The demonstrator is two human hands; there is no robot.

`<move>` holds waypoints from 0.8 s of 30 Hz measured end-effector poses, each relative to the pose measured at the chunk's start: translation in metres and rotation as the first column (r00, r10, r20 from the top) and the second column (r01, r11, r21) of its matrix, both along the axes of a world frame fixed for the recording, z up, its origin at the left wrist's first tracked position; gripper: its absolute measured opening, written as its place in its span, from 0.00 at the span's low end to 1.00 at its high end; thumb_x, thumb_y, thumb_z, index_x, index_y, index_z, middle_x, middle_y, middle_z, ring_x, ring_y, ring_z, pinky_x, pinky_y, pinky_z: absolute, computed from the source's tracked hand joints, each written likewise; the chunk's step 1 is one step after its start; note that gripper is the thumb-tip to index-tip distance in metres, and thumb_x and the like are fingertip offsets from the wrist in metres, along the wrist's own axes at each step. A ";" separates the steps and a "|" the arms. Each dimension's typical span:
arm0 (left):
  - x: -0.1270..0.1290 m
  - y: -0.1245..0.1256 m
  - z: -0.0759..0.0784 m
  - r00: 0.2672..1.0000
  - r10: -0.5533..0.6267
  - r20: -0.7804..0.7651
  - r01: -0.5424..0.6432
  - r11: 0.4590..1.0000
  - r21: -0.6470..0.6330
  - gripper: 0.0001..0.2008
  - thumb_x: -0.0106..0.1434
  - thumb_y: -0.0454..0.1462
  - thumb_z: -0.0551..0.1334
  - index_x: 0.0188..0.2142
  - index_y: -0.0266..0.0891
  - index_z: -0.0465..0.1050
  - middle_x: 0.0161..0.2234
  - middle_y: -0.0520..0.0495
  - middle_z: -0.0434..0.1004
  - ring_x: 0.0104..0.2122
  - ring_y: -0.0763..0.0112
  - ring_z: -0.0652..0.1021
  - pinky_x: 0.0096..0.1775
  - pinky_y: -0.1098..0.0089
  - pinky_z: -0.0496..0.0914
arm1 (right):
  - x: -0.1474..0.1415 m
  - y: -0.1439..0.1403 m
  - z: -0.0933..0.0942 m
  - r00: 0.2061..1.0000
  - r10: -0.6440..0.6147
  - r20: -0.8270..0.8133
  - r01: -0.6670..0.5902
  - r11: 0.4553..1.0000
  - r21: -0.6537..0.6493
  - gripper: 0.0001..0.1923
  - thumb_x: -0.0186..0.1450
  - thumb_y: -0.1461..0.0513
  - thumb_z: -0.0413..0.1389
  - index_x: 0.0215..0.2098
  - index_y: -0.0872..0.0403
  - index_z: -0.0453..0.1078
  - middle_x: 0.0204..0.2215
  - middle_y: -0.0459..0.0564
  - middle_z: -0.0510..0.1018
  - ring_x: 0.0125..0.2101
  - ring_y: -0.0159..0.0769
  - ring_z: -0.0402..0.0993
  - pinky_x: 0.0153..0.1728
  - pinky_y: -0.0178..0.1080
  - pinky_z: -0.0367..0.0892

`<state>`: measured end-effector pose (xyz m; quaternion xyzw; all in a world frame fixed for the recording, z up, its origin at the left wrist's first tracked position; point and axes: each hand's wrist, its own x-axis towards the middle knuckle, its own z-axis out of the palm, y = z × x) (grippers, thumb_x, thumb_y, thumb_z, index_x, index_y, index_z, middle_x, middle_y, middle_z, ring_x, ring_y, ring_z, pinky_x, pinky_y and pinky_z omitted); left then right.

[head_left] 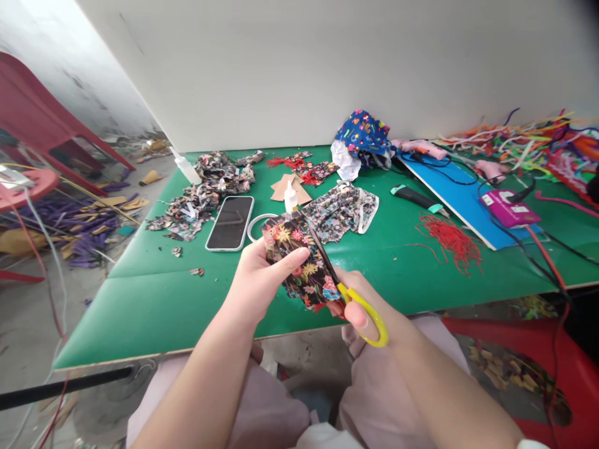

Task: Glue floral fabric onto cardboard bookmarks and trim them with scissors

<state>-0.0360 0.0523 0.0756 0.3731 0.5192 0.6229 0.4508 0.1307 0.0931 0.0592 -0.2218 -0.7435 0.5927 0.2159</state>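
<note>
Knees: the person's lap is sitting nearest, below the green surface (154,305).
Left hand (255,280): its grip is pinching the flowered cloth (299,265) from nine o'clock, thumb lying across the front.
Right hand (360,305): fingers are closing through the yellow handles of the scissors (349,293), at four o'clock from the cloth.
Blades: they are running up toward eleven o'clock, lying across the cloth's right edge.
Cloth: it is hanging above the surface's near edge, between both hands.
Phone (231,222): it is lying at ten o'clock, beside scraps (206,187).
</note>
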 end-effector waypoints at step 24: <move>0.002 0.000 -0.003 0.999 -0.046 -0.016 0.046 0.999 -0.009 0.10 0.49 0.39 0.70 0.31 0.38 0.76 0.31 0.51 0.80 0.27 0.73 0.76 0.31 0.75 0.71 | -0.002 -0.009 0.000 0.994 -0.112 -0.005 0.112 0.993 0.044 0.36 0.55 0.32 0.35 0.23 0.54 0.58 0.15 0.41 0.61 0.19 0.26 0.57 0.18 0.30 0.52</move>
